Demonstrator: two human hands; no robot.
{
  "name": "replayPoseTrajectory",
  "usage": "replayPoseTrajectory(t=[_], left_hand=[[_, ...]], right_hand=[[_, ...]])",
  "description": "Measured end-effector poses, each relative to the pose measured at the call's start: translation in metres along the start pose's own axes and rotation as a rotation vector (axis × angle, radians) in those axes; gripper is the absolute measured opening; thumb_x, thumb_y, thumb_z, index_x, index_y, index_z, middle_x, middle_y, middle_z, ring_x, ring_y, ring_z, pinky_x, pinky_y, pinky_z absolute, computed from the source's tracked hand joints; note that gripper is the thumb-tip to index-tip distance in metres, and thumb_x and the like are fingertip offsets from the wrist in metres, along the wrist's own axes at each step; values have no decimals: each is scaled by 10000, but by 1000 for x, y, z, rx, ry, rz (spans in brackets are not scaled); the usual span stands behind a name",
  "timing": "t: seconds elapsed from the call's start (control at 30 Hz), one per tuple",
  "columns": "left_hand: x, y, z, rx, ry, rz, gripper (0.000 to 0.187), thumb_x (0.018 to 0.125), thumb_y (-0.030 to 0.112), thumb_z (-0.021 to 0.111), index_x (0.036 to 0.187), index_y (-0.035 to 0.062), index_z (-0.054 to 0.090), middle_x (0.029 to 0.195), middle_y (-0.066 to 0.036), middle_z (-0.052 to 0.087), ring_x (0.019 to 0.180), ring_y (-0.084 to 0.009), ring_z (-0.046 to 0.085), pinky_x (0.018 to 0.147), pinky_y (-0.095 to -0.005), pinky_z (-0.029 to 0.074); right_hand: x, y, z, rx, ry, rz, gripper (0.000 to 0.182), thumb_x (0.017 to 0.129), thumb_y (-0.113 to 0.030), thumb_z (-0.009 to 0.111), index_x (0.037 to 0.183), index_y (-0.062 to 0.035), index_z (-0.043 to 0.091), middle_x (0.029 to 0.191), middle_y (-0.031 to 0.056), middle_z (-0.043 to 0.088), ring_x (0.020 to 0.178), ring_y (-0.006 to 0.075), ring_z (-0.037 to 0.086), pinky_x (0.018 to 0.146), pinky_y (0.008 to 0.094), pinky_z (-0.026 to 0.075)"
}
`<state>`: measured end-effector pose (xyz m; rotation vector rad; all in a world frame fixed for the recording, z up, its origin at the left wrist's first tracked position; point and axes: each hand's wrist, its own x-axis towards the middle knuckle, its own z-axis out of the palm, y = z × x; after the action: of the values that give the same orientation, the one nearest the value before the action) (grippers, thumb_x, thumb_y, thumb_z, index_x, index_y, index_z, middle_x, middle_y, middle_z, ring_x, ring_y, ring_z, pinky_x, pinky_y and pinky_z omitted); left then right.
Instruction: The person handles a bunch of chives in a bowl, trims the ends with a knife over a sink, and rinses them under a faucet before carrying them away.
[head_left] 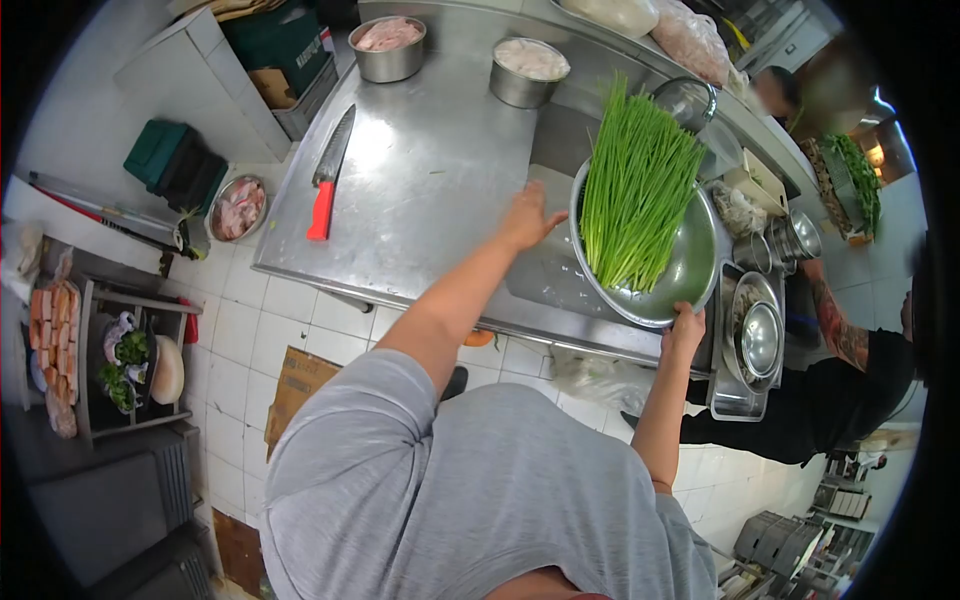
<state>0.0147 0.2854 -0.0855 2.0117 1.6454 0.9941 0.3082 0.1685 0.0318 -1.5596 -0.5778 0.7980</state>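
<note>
A wide metal bowl (690, 270) sits over the sink area, tilted a little. Long green chives (640, 180) lie in it, their tips reaching past the far rim. My right hand (685, 328) grips the bowl's near rim. To the bowl's left, my left hand (530, 217) is open, fingers stretched forward and thumb close to the rim; whether it touches cannot be made out. On the steel counter (430, 215) lies a knife (328, 180) with a red handle, well left of both hands.
Two metal pots (388, 65) of pale raw meat stand at the counter's back. Right of the bowl are stacked metal bowls (760, 340) and a tray. A person in black (840, 395) works at the right. A bowl of meat (238, 208) stands low at the left.
</note>
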Motion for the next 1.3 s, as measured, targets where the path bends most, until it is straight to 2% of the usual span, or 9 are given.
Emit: replayPoseTrajectory(t=[0.17, 0.2, 0.27, 0.37, 0.57, 0.8, 0.9, 0.97, 1.3], left_hand=[[-2, 22, -2, -238, 168, 182, 385, 823, 155, 517, 1174, 1, 476, 1252, -209, 442, 1225, -337, 353, 1060, -453, 171], [-12, 10, 3, -44, 79, 257, 366, 812, 124, 518, 1156, 2, 490, 1219, -206, 467, 1194, -337, 385, 1042, -444, 211], [-24, -21, 17, 342, -76, 409, 335, 789, 61, 521, 1118, 4, 517, 1153, -200, 517, 1133, -338, 451, 1005, -427, 291], [-20, -2, -28, -173, -85, -67, 263, 791, 34, 492, 1047, 15, 551, 1049, -206, 564, 987, -340, 540, 836, -412, 434], [-50, -67, -148, 232, 276, -137, 261, 874, 297, 471, 844, 63, 584, 670, -173, 602, 627, -352, 582, 564, -429, 447], [-126, -117, -252, 1056, 626, -662, 431, 757, 432, 605, 649, 15, 588, 774, -184, 611, 725, -346, 579, 660, -423, 450], [-145, -159, -244, 753, 288, -723, 391, 737, 379, 634, 777, -7, 580, 875, -192, 596, 814, -348, 569, 729, -420, 447], [-146, -178, -224, 464, 446, -730, 360, 755, 303, 620, 868, -30, 547, 879, -208, 576, 818, -358, 568, 748, -426, 449], [-259, 6, -244, 406, 720, -757, 339, 747, 288, 633, 881, 27, 464, 721, -197, 577, 661, -374, 575, 595, -449, 466]], right_hand=[[7, 3, 2, 79, -50, -117, 378, 678, -11, 511, 1055, 3, 528, 871, 61, 585, 717, 164, 553, 621, 277, 440], [3, 2, 7, 92, -69, -129, 396, 679, 5, 503, 1074, 32, 518, 926, 80, 596, 831, 189, 560, 771, 278, 419], [15, 11, 6, 56, -87, -84, 346, 680, -2, 510, 1025, 16, 524, 886, 80, 579, 774, 188, 554, 690, 297, 439], [35, 33, 11, 103, -72, -19, 312, 679, -3, 515, 990, 8, 523, 862, 80, 563, 762, 198, 543, 664, 312, 438], [34, 60, 28, 152, -45, 158, 298, 661, 18, 517, 951, -51, 528, 759, 35, 513, 650, 156, 493, 483, 318, 372], [47, 92, 26, 171, -57, 121, 378, 667, 42, 494, 1043, 2, 516, 912, 94, 565, 792, 217, 558, 660, 348, 452], [30, 84, 21, 194, -133, 43, 384, 671, 35, 491, 1055, 30, 508, 941, 111, 580, 825, 221, 568, 725, 343, 461], [34, 91, 14, 194, -170, 32, 384, 669, 36, 497, 1053, 28, 510, 946, 107, 579, 828, 218, 566, 722, 337, 456], [88, 120, -4, 82, -299, -57, 349, 608, 6, 629, 939, 89, 555, 895, 157, 585, 746, 236, 538, 672, 366, 450]])
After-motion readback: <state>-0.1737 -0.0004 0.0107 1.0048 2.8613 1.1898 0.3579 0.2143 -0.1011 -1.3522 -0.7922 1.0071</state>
